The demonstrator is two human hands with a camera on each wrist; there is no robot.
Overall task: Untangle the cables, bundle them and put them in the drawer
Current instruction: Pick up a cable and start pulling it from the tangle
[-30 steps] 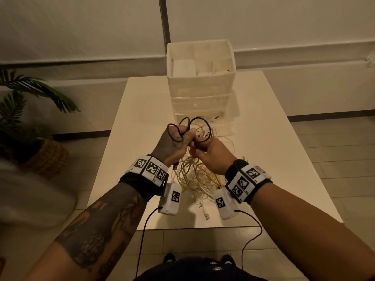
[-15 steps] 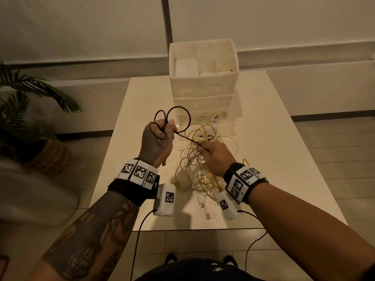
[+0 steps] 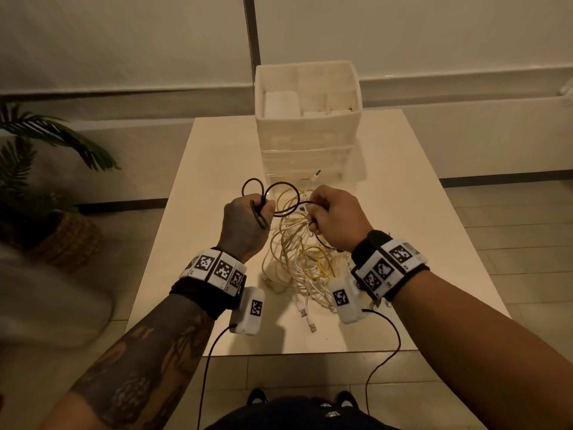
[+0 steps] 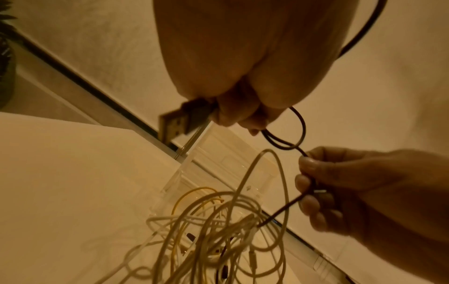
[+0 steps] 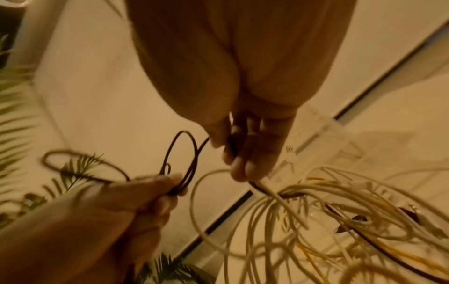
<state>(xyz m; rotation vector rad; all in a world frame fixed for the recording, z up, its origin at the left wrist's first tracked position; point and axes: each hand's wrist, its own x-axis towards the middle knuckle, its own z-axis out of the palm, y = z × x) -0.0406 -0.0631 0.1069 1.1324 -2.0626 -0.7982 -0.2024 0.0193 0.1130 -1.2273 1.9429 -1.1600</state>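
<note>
A black cable [image 3: 280,197] is coiled in loops that my left hand [image 3: 248,220] grips above the table; its USB plug [image 4: 179,120] sticks out below the curled fingers. My right hand [image 3: 333,217] pinches the same black cable [image 4: 286,206] a little to the right, where it runs down into the tangle. The tangle of white and yellow cables [image 3: 305,259] lies on the table between my wrists, partly lifted toward the right hand. The white drawer unit [image 3: 307,144] stands behind, its lowest clear drawer [image 3: 352,175] pulled out.
The white table [image 3: 210,169] ends just below my wrists, with loose USB plugs [image 3: 307,319] near its front edge. A potted palm in a wicker basket [image 3: 66,240] stands on the floor to the left. Tiled floor lies to the right.
My left hand swung the black coil out to the left, then came back nearer. My right hand rose and moved up along the black cable, lifting strands of the tangle.
</note>
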